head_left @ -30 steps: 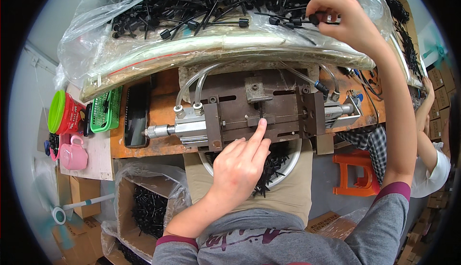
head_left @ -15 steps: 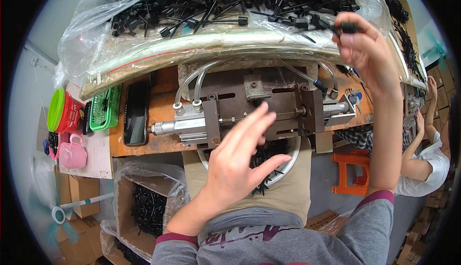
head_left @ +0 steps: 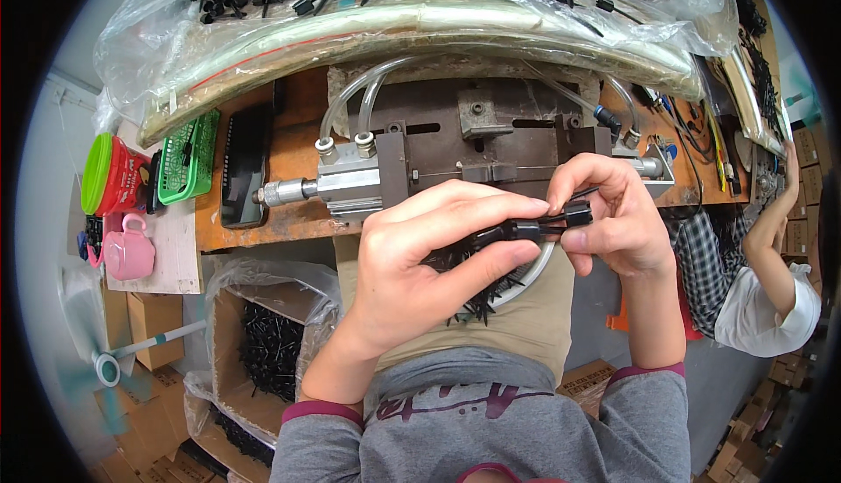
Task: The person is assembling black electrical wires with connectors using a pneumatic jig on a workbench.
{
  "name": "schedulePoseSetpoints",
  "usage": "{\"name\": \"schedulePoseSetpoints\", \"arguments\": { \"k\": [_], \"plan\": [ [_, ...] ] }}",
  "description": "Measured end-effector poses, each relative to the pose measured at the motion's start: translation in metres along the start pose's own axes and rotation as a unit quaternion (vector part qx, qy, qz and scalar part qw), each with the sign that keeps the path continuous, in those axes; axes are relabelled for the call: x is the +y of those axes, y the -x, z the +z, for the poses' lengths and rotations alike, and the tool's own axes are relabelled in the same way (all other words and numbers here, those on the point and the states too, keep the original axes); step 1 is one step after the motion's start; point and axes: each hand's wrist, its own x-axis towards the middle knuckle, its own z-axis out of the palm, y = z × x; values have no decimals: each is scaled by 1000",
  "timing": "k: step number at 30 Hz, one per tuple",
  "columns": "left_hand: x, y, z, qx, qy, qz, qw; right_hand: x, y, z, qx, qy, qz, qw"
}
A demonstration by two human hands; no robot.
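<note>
— Black plastic on black plastic, that's the trouble. How do I do this bit well?

— Judging by how you hold it, keep the two pieces in one straight line and press evenly, close to the joint, so nothing bends. What have your hands got?

— My left hand point(head_left: 420, 264) is curled shut around the thicker black connector piece point(head_left: 512, 232), fingers wrapped over it, thumb underneath. My right hand point(head_left: 613, 216) is pinched closed on the small black square end point(head_left: 577, 212), thumb and forefinger on it, the other fingers folded behind. A thin black wire runs off from it toward the upper right of the frame.

— Where does the piece sit?

— Middle of the frame, between both hands, above my lap and just in front of the metal press fixture point(head_left: 473, 146) on the desk point(head_left: 298, 146). The two parts are touching; whether they're fully seated I cannot tell.

— And around you?

— Under my left hand there's a round bowl point(head_left: 536, 266) of black parts. A clear plastic sheet point(head_left: 420, 19) piled with more black cables fills the top of the frame. A green basket point(head_left: 188, 159) and a pink mug point(head_left: 130, 251) are at left, a cardboard box point(head_left: 263, 343) of black pieces at lower left. Another person point(head_left: 762, 282) is at the right edge.
</note>
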Motion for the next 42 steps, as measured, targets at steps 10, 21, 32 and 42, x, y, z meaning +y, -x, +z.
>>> {"name": "schedulePoseSetpoints", "arguments": {
  "k": [10,21,32,42],
  "plan": [
    [-4,11,6,53,-212,127,968,7,12,-6,124,144,-228,955],
    [-9,33,-7,163,39,-72,983,52,7,13,159,655,-467,572],
    [-12,36,-14,195,-99,-8,976,88,8,20,238,670,-362,602],
    [-7,37,-18,168,-95,8,981,101,0,30,243,665,-323,628]
  ]
}}
